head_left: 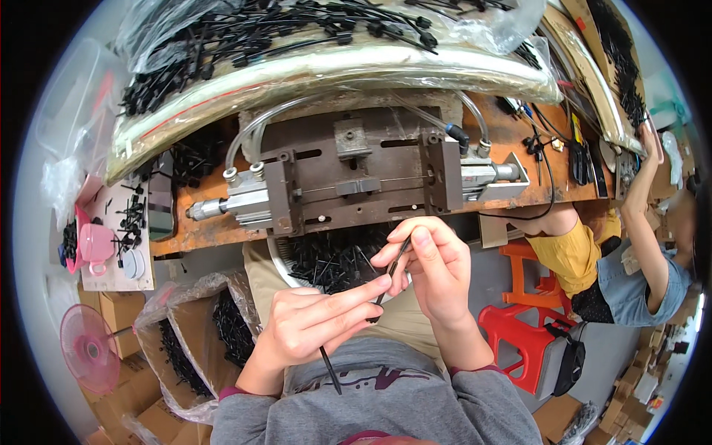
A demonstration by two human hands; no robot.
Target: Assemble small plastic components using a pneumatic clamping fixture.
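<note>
My left hand and my right hand meet over my lap, both pinching a thin black plastic tie. Its long tail runs down under my left palm toward my grey shirt. Just beyond my fingers a round bowl filled with several more black ties rests on my lap. Above it, a metal pneumatic press fixture with two cylinders and clear hoses sits on a worn orange workbench.
Clear plastic bags of black ties lie behind the fixture. A lined cardboard box of black parts stands at my left, with a pink fan and a pink cup. A seated person and red stools are at my right.
</note>
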